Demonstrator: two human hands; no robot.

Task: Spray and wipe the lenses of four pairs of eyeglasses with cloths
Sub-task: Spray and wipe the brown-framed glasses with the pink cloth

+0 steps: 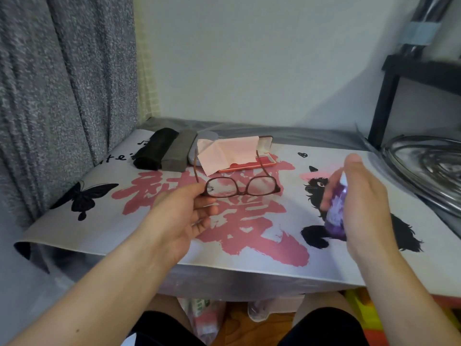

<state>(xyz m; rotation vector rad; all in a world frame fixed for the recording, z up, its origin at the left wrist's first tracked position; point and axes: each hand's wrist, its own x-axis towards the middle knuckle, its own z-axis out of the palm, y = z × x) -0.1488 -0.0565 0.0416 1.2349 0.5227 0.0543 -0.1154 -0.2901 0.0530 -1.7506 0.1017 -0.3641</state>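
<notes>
Currently the eyeglasses (240, 189) are held in the air above the middle of the desk (249, 275), temples unfolded and pointing toward the far edge. The left hand (183, 216) pinches the frame at its left lens corner only; the right lens side is unsupported. The right hand (361, 201) is wrapped around a purple spray bottle (336, 211), held upright just to the right of the glasses, above the right half of the desk; the bottle is blurred and its nozzle direction cannot be determined.

Probable faults:
- A single-corner pinch may let the frame twist or slip once the lenses are wet
- A misaimed nozzle would probably wet the printed mat (249, 233) or the left hand's fingers (204, 213) instead of the lenses
- Fingers close to the left lens may smear it

A pink cloth (224, 152) lies on an open red case (252, 158) near the far edge, beside a grey pouch (178, 153) and a black pouch (154, 151); reaching for it means freeing a hand
</notes>
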